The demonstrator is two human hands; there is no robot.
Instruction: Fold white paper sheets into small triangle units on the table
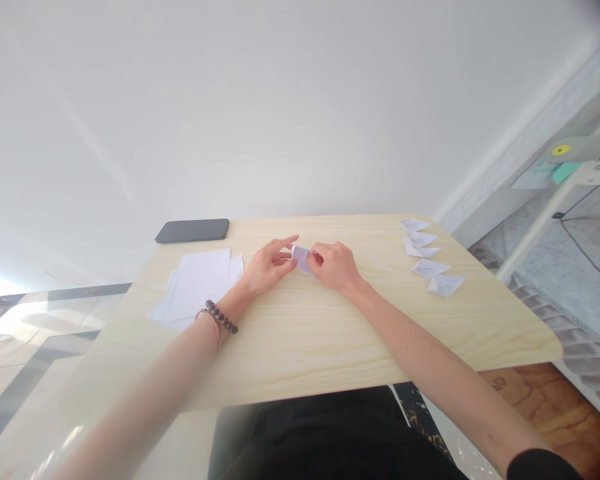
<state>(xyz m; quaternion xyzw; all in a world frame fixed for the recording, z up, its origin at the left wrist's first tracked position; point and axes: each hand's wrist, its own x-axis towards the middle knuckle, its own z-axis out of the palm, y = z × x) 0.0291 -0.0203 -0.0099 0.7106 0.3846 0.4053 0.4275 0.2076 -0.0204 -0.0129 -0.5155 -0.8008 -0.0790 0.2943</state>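
A small piece of folded white paper (301, 257) is held between my two hands over the middle of the table. My right hand (336, 265) pinches its right side, with the fingers curled in. At the left edge, the thumb and a finger of my left hand (271, 265) grip the paper, while the index finger stretches out above it. Left of my hands lies a loose stack of white paper sheets (203, 280), partly covered by my left wrist. On the right, several folded paper pieces (430, 268) with pointed ends lie in a column.
A dark phone (193, 231) lies flat at the back left of the light wooden table (300, 347). The white wall (300, 120) rises right behind the table's far edge. Off the right side stands a pale metal frame (540, 227).
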